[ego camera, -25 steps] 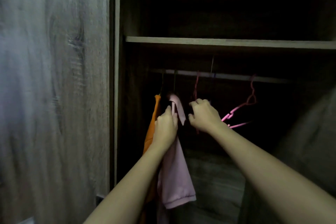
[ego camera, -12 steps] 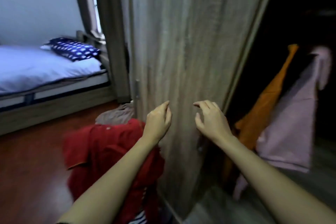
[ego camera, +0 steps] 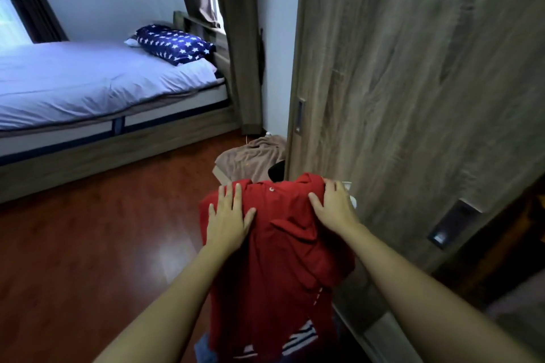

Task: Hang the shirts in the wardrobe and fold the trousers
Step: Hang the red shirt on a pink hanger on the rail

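A red polo shirt (ego camera: 283,259) lies on top of a pile of clothes beside the wardrobe door (ego camera: 413,97). My left hand (ego camera: 228,218) rests flat on the shirt's left shoulder, fingers spread. My right hand (ego camera: 333,206) lies over the shirt's right shoulder near the collar, with its fingers curling over the cloth edge. A striped garment (ego camera: 298,342) and a bit of blue cloth (ego camera: 203,351) show under the red shirt. Behind the pile sits a brown garment (ego camera: 250,159). The dark wardrobe opening (ego camera: 507,259) is at the right edge.
A bed (ego camera: 97,82) with a pale sheet and a star-patterned navy pillow (ego camera: 177,44) stands at the left. Reddish wooden floor (ego camera: 88,244) lies between bed and pile. A curtain (ego camera: 244,53) hangs in the corner behind the wardrobe door.
My view swung left and down from the wardrobe's hanging rail to the clothes pile. Both hands left the hung pink shirt and came down onto the red shirt.
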Available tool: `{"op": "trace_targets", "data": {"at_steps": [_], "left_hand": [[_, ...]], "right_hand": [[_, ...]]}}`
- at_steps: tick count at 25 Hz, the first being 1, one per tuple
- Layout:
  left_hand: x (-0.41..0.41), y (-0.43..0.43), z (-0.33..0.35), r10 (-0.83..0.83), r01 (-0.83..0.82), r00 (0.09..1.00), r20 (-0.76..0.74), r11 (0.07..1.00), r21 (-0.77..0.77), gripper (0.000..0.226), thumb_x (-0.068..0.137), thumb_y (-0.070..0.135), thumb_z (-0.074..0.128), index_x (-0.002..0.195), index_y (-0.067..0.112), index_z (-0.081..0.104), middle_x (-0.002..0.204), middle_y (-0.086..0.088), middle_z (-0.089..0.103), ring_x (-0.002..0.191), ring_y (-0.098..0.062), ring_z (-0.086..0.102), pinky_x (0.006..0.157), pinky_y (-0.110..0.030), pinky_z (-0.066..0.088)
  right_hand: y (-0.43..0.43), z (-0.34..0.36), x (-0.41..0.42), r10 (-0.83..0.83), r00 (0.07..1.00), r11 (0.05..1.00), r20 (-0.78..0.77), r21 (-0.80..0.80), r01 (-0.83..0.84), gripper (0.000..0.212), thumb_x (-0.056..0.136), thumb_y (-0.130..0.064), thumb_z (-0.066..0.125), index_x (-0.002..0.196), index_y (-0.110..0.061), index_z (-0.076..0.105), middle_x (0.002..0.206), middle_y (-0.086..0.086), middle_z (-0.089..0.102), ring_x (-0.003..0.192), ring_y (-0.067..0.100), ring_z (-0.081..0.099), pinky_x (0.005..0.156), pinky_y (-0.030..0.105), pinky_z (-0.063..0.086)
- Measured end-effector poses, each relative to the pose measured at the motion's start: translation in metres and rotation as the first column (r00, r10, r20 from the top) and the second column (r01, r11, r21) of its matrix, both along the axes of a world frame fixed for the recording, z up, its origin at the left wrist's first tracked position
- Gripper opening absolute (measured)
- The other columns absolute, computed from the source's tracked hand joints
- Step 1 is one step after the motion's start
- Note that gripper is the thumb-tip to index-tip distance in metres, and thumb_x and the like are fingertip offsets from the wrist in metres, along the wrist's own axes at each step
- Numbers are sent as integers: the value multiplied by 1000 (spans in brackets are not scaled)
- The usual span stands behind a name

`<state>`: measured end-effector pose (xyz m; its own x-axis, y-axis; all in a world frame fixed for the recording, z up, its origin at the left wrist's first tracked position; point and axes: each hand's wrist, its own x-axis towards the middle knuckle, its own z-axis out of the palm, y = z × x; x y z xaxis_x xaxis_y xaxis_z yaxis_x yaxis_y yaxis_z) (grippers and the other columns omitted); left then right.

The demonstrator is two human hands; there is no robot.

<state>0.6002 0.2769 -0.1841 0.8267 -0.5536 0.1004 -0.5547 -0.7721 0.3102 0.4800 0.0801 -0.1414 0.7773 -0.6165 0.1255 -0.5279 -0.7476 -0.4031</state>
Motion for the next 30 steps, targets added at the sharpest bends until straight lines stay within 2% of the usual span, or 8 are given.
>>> {"op": "trace_targets", "data": {"at_steps": [3,8,12,14,18,22,27,30], "left_hand": [[2,-3,-12,-12,12,1000,9,1000,7,87,81,63,2,150,9,2,159,-11,0,146,-27,-4,115,-49,12],[4,-1,-16,-29,28,1000,-7,999,-32,90,79,67,-1,149,10,-5,159,-9,-8,145,-21,-12,116,-47,5],[-3,-7,5,56,-55,995,-82,998,21,88,85,70,9,150,12,0,159,-9,-3,146,-23,-8,114,-55,-2],[-4,-26,37,63,-69,996,-65,993,-98,78,92,61,24,150,12,6,159,-7,2,146,-24,-1,112,-58,1],[0,-74,119,-436,392,892,-118,876,-280,92,73,35,63,150,24,14,158,-1,13,146,-23,7,114,-57,12],[-32,-83,192,-666,662,746,-15,743,-101,72,50,54,56,108,13,67,105,-8,67,101,-25,60,90,-38,45],[-28,-59,191,-615,615,787,46,777,-135,41,61,67,69,62,26,62,57,8,56,59,-10,53,64,-33,43],[-59,-51,194,-639,632,768,-36,767,-111,16,75,43,74,72,30,66,58,17,56,62,-1,54,60,-20,40]], "right_hand": [[-14,-4,33,-38,998,999,-57,-32,36,61,93,-39,48,136,3,35,134,23,44,124,37,42,105,39,28],[-28,13,65,-21,990,986,-141,-169,-3,22,93,-10,44,109,0,56,116,21,60,109,37,57,87,40,45],[-36,30,51,-79,962,980,260,-155,122,24,92,-4,41,109,-5,57,111,17,61,103,38,55,86,40,41],[-34,40,39,86,917,979,391,-202,-6,22,91,-3,41,103,-5,59,102,16,63,94,38,57,84,36,38],[-17,75,-2,445,828,878,340,-346,-330,20,85,-5,42,96,-5,59,89,14,63,79,32,58,74,21,31],[-18,130,-75,450,771,854,450,-469,-225,24,88,-10,39,95,0,60,88,17,64,82,26,56,77,22,34],[-19,166,-97,364,757,892,542,-436,-117,20,89,-2,42,91,4,60,88,19,65,85,17,52,78,24,34],[-30,176,-161,278,831,901,482,-431,-51,20,89,-2,42,94,4,60,91,20,66,87,31,61,79,27,36]]}}
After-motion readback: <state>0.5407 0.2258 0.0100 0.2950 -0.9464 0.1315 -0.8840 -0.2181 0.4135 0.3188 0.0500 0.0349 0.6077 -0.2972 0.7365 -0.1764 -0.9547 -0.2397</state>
